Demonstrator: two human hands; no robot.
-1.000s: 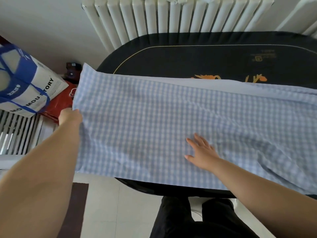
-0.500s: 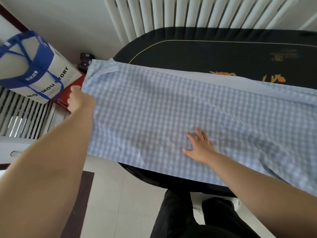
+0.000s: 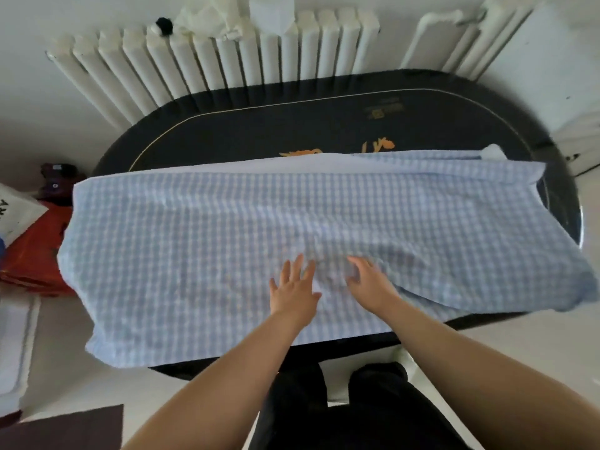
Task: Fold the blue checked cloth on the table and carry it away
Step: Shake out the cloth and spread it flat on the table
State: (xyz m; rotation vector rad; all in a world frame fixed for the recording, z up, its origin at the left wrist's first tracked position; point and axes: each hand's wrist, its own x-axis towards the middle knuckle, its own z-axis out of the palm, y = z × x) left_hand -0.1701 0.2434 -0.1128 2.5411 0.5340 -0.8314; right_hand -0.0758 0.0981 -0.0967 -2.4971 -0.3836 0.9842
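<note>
The blue checked cloth (image 3: pixel 201 241) lies folded lengthwise into a long band across the near half of the black oval table (image 3: pixel 292 125). Its left end hangs past the table's left edge and its right end droops over the right side. My left hand (image 3: pixel 293 289) lies flat on the cloth near the middle, fingers spread. My right hand (image 3: pixel 368 280) rests on the cloth just beside it, fingers relaxed and blurred. Neither hand grips the fabric.
A white radiator (image 3: pixel 207 66) runs along the wall behind the table. A red bag (image 3: pixel 35 251) and a white bag (image 3: pixel 16 212) sit on the floor at the left. A dark mat (image 3: pixel 65 430) lies at the lower left. My dark-trousered legs (image 3: pixel 357 410) stand against the table's near edge.
My left hand let go of the cloth's left end and moved right to the middle, beside the right hand. The camera view shifted right, and the cloth's left end now hangs free.
</note>
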